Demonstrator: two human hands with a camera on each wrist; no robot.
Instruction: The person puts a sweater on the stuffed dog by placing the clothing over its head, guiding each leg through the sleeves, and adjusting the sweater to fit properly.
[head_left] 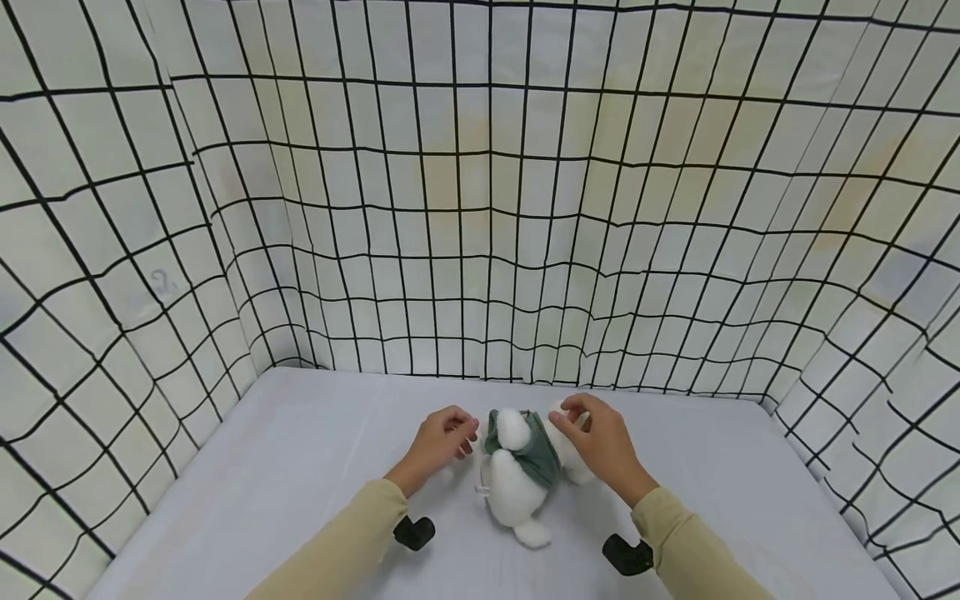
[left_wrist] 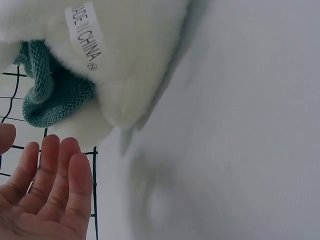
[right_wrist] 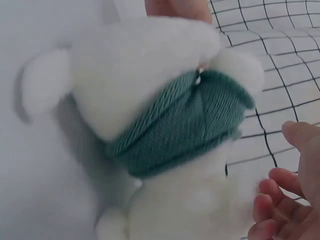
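A white plush toy (head_left: 516, 492) in a green knitted garment (head_left: 542, 454) lies on the white table between both hands. My left hand (head_left: 442, 440) is at its left, fingers apart from the fur. In the left wrist view the left fingers (left_wrist: 55, 185) extend loosely below the garment, holding nothing. A white label (left_wrist: 86, 37) printed MADE IN CHINA shows on the toy's body. On the other side, my right hand (head_left: 603, 437) overlaps the white part of the toy in the head view. Its fingers (right_wrist: 272, 200) are relaxed and grip nothing in the right wrist view.
The white tabletop (head_left: 315, 442) spreads around the toy. Black grid netting (head_left: 465, 208) over pale walls rises at the back and both sides. A black wrist-worn piece (head_left: 414, 533) hangs under the left sleeve, another black piece (head_left: 627, 556) under the right.
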